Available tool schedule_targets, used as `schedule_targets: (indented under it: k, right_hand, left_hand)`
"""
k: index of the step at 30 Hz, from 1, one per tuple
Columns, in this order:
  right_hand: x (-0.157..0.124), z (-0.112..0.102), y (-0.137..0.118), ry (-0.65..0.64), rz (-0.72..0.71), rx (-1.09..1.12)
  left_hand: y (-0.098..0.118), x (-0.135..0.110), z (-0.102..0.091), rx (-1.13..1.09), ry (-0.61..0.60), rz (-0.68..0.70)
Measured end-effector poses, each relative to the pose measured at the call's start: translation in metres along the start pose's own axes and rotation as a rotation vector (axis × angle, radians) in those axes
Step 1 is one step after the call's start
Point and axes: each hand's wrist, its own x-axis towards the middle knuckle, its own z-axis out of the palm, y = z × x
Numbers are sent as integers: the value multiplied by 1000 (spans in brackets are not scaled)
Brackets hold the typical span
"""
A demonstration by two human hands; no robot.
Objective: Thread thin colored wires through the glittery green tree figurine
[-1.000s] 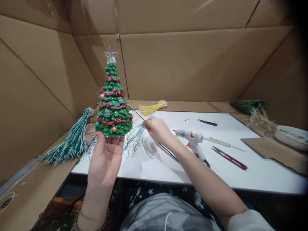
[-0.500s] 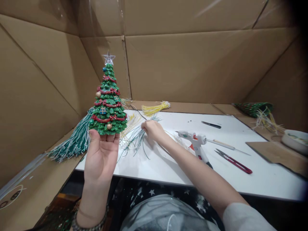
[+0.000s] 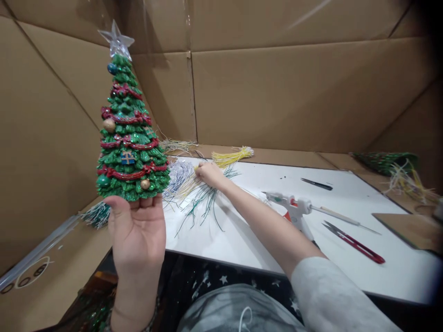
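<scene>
My left hand [image 3: 138,230] holds up a Christmas tree figurine [image 3: 129,127] by its base, thumb in front and fingers underneath. The figurine is green and glittery, with red garlands, small baubles and a clear star on top. Over the white table, my right hand [image 3: 210,175] is closed, its fingertips at the yellow wire strands [image 3: 188,186]; what they pinch, if anything, is hidden. Green wire strands [image 3: 204,203] fan out below that wrist. Blue and white strands [image 3: 180,177] lie between the figurine and my right hand.
To the right on the table [image 3: 249,244] are a glue gun [image 3: 294,210], red-handled thread snips [image 3: 356,242] and a black pair [image 3: 316,184]. A yellow bundle [image 3: 231,157] sits at the back edge. Green-white strands [image 3: 97,214] lie left. Cardboard walls [image 3: 277,92] enclose the table.
The figurine has come closer and moved left and up with my left hand, uncovering the blue and white strands. My right hand has shifted from the green strands toward the yellow ones.
</scene>
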Motion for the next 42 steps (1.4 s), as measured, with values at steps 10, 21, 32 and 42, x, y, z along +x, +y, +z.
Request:
schedule_targets:
  k: [10, 21, 32, 42]
  right_hand:
    - [-3, -4, -11, 9, -188, 371]
    - [-3, -57, -52, 448, -105, 1124]
    - [-21, -95, -60, 149, -439, 1519]
    - [-54, -121, -25, -63, -538, 1618]
  left_hand:
    - [5, 1, 0, -37, 27, 7]
    - [-2, 3, 1, -128, 36, -9]
    - [-1, 1, 1, -135, 22, -110]
    - [0, 2, 2, -159, 65, -146]
